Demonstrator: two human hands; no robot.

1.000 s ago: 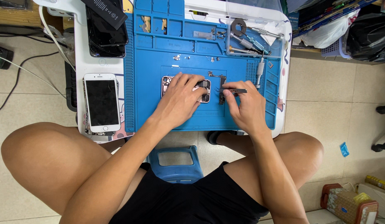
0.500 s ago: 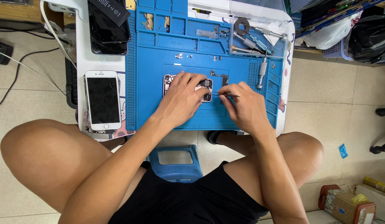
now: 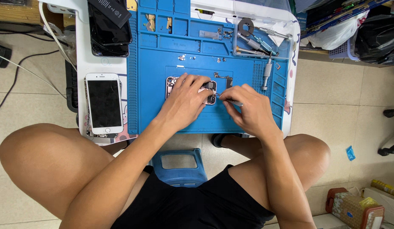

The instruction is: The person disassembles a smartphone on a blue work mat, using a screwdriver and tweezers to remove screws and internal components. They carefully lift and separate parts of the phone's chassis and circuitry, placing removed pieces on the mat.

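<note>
Seated person's bare knees nearest the camera, a blue stool [image 3: 178, 166] between them; beyond, the left hand [image 3: 185, 101] lies fingers spread and pressed flat on an opened phone [image 3: 171, 85] at the middle of the blue mat [image 3: 154, 114]; the right hand [image 3: 250, 111] is pinched shut on thin tweezers [image 3: 231, 101], tip at the phone's exposed inside. The phone is judged light, stiff, fragile within; best held by its outer edges. Further off: a white phone [image 3: 104, 103] left, a screwdriver [image 3: 267, 72] right, dark phones [image 3: 108, 32] farthest.
</note>
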